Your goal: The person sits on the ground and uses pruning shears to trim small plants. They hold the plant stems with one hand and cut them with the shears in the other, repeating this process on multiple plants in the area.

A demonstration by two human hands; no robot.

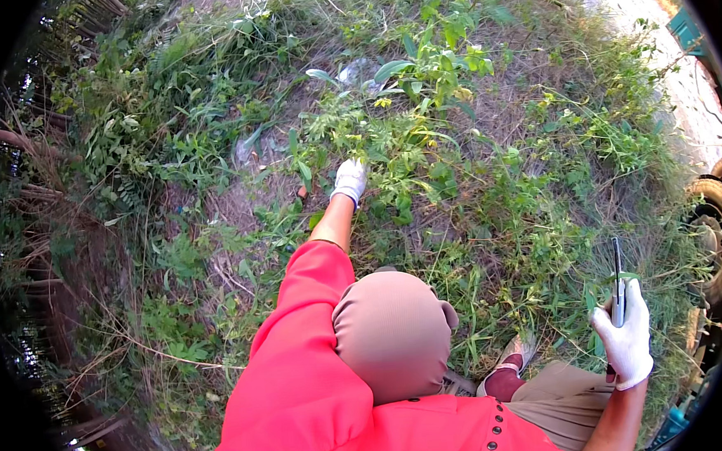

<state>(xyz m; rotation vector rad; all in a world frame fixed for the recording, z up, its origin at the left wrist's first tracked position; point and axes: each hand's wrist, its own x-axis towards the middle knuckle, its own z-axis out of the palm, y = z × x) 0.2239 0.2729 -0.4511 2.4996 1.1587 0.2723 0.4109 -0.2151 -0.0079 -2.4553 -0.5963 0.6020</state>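
Note:
My left hand [350,179], in a white glove, reaches forward into a leafy weed [397,152] near the middle of the view. Leaves cover its fingertips, so whether they grip a stem is hidden. On the right side, my right hand [629,336], gloved in white too, holds a hand tool [618,299] with a narrow metal blade pointing forward. The tool's exact kind is unclear, and its lower end is hidden by the palm. This hand is above grass, beside my bent knee [566,393], well apart from the left one.
Weeds and grass [207,136] cover most of the ground. Thin dry branches [33,143] line the left side. At the right rim stand a vehicle wheel [712,235] and teal parts [687,29], near a pale path [627,8]. My shoe [519,351] rests among the grass.

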